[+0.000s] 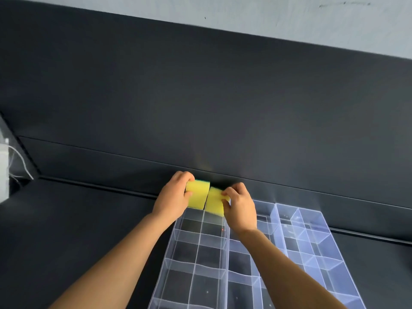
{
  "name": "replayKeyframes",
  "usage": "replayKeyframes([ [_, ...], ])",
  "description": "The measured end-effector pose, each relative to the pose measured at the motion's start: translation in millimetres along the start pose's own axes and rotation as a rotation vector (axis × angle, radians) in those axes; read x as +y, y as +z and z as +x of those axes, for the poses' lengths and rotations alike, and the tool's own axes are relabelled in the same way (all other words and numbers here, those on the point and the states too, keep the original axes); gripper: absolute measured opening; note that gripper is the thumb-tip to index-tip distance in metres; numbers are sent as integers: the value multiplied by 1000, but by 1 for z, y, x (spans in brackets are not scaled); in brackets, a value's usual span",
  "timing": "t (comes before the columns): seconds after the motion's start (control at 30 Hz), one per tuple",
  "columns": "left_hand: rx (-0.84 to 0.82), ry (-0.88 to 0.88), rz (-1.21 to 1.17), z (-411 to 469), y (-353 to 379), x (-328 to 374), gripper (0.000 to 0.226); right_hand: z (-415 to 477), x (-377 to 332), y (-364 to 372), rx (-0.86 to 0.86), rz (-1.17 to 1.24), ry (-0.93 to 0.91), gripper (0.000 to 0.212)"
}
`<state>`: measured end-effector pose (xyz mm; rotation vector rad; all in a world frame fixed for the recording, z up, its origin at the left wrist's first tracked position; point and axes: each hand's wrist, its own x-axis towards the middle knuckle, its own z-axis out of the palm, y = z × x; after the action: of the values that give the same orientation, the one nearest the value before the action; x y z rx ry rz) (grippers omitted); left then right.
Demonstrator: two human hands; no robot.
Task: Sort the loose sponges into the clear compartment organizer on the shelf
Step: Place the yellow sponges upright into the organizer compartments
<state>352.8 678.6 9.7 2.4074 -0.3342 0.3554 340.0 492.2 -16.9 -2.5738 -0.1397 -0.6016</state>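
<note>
Two yellow sponges with green scrub backs stand side by side at the far end of the clear compartment organizer (223,259), which lies on the dark shelf. My left hand (172,198) grips the left sponge (198,196) with fingers curled over its top edge. My right hand (239,207) pinches the right sponge (213,202) by its right side. Both sponges sit at the farthest row of compartments, their lower parts reaching the compartment rims. The nearer compartments that I can see hold nothing.
The dark back wall (200,108) of the shelf rises just behind the sponges. A second clear organizer section (312,241) lies to the right. White cables and a pale object (6,166) sit at the far left edge.
</note>
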Motion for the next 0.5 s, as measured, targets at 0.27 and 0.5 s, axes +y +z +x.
replayKeyframes([
  [0.27, -63, 15, 185, 5, 12, -13, 22, 2, 3, 3, 5, -15, -53, 14],
  [0.5, -62, 44, 282, 8, 17, -13, 17, 1, 4, 1, 9, -20, -97, 17],
])
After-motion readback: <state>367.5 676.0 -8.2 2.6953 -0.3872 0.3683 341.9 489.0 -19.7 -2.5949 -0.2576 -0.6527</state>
